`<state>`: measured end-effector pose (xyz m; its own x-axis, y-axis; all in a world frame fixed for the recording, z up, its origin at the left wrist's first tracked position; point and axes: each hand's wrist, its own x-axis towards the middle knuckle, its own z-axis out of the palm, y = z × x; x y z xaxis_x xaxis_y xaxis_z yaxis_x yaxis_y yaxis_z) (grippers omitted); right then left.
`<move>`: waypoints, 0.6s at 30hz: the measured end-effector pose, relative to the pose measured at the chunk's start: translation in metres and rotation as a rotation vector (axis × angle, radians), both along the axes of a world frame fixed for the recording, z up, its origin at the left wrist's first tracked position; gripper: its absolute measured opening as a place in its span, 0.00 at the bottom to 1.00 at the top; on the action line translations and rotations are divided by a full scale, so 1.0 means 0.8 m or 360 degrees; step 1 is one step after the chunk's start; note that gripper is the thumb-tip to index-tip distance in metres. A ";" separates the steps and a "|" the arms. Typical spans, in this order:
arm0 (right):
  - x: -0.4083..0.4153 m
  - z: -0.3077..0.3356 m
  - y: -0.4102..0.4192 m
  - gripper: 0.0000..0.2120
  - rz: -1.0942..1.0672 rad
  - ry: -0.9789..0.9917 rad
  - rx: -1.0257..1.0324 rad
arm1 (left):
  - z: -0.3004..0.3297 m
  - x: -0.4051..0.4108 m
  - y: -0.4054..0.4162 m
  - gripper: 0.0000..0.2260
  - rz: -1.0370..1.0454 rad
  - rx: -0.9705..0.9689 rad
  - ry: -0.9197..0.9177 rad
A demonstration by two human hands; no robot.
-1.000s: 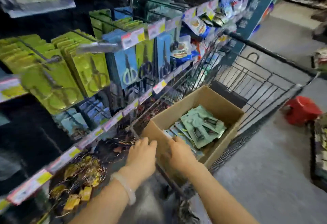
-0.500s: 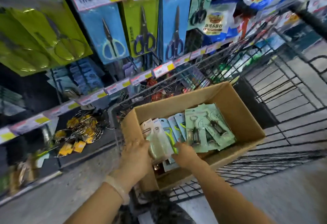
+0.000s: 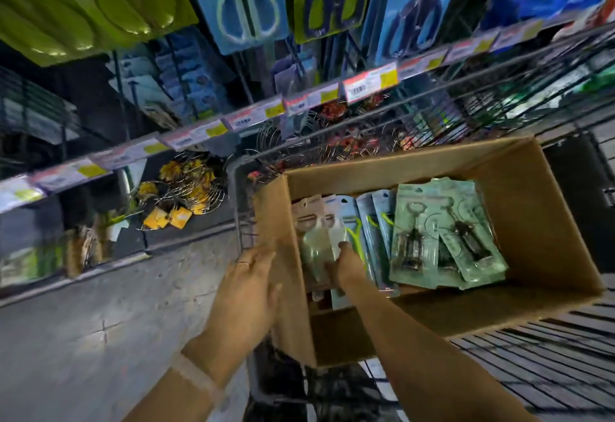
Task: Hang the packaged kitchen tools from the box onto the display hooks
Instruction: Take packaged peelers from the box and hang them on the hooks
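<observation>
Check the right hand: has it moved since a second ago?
Yes. The right hand went from the cardboard box's near rim down inside, now on the upright packages at its left end.

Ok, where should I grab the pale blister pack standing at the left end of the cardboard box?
Pinch the pale blister pack by its flat card top, coming from above. It stands on edge against the cardboard box wall, so only that top edge is free; the right hand already rests at it.
</observation>
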<state>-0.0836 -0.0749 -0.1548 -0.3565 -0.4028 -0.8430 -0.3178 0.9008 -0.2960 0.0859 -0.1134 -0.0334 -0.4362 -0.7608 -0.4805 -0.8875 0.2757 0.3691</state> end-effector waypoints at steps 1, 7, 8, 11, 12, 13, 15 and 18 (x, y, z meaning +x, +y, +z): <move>0.001 -0.003 -0.002 0.24 -0.0005 0.0006 0.0011 | 0.000 0.000 0.000 0.25 0.0003 0.0000 0.0003; -0.004 0.001 0.006 0.14 -0.0102 -0.0037 -0.0030 | 0.013 -0.011 0.001 0.23 0.0096 -0.0004 0.0103; -0.009 0.006 0.013 0.15 -0.0134 -0.0019 -0.0030 | 0.017 -0.015 0.001 0.22 0.0122 -0.0009 0.0146; -0.034 0.031 0.046 0.14 -0.0282 -0.0036 -0.0075 | 0.034 -0.034 0.000 0.21 0.0122 0.0000 0.0219; -0.042 0.042 0.059 0.12 -0.0315 -0.0051 -0.0108 | 0.040 -0.041 0.001 0.21 0.0095 0.0004 0.0240; -0.052 0.053 0.072 0.11 -0.0327 -0.0058 -0.0155 | 0.046 -0.049 0.001 0.21 0.0073 0.0010 0.0262; -0.068 0.079 0.096 0.11 -0.0393 -0.0046 -0.0261 | 0.056 -0.066 0.006 0.22 0.0037 0.0058 0.0283; -0.080 0.126 0.116 0.11 -0.0657 -0.0117 -0.0430 | 0.061 -0.089 0.016 0.25 0.0032 0.0229 0.0297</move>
